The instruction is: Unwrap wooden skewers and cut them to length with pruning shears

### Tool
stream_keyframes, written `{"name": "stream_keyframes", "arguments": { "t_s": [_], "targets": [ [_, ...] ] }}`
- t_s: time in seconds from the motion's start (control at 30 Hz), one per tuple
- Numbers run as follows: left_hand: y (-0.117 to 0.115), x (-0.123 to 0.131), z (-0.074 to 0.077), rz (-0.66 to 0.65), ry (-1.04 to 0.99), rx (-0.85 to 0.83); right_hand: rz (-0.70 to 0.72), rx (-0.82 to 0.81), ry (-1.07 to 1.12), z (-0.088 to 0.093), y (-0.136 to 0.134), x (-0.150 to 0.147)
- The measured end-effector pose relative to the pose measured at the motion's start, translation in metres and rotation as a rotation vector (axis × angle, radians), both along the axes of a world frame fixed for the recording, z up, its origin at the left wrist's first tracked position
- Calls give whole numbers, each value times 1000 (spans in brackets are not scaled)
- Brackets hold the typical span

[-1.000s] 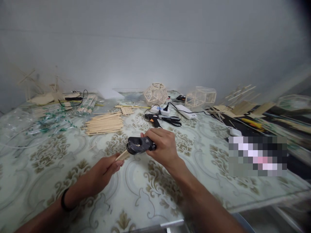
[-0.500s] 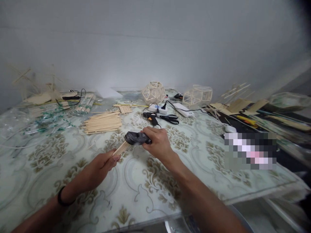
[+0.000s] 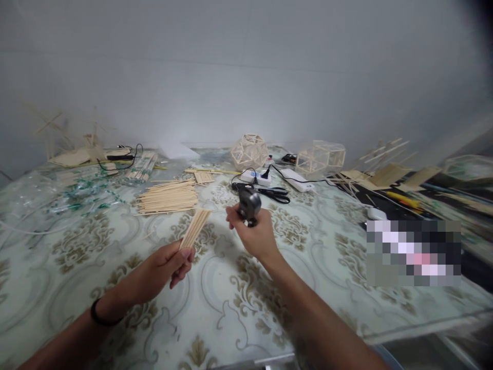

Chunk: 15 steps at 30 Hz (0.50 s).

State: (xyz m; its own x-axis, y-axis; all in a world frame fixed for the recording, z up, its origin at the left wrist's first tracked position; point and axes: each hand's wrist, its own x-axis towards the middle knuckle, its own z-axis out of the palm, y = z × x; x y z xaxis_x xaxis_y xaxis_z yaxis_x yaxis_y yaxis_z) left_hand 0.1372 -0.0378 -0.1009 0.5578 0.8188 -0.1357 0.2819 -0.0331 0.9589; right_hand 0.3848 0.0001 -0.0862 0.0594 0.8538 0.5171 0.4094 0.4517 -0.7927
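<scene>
My left hand (image 3: 165,267) grips the lower ends of a small bundle of thin wooden sticks (image 3: 197,225). Their upper ends fan slightly and point up and to the right. To the right, my right hand (image 3: 257,230) is wrapped around a black hand tool (image 3: 249,204) with a thick rounded head; its exact kind does not show. The tool is raised upright, apart from the sticks. Behind my left hand lies a wide pile of similar wooden sticks (image 3: 167,197) on the patterned tablecloth (image 3: 208,313).
Beyond my right hand are black scissors (image 3: 275,194), a power strip (image 3: 256,178) and cables. Stick-built polyhedron frames (image 3: 249,152) stand by the wall. Clear plastic wrappers (image 3: 84,192) lie at left. At right are wooden sheets (image 3: 389,177) and a yellow-handled tool (image 3: 404,199).
The black tool has come away from the stick ends and turned upright in my right hand. The bundle in my left hand now points more steeply upward.
</scene>
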Motion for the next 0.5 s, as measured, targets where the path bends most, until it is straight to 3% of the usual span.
{"name": "stream_keyframes", "arguments": {
  "t_s": [0.1, 0.2, 0.5],
  "targets": [
    [0, 1, -1, -10, -42, -31, 194, -243, 131, -2, 2, -5],
    [0, 1, -1, -13, -67, -61, 272, -330, 70, -6, 3, -9],
    [0, -1, -3, -10, 68, 47, 34, 192, -308, -8, -1, -5]
  ]
}}
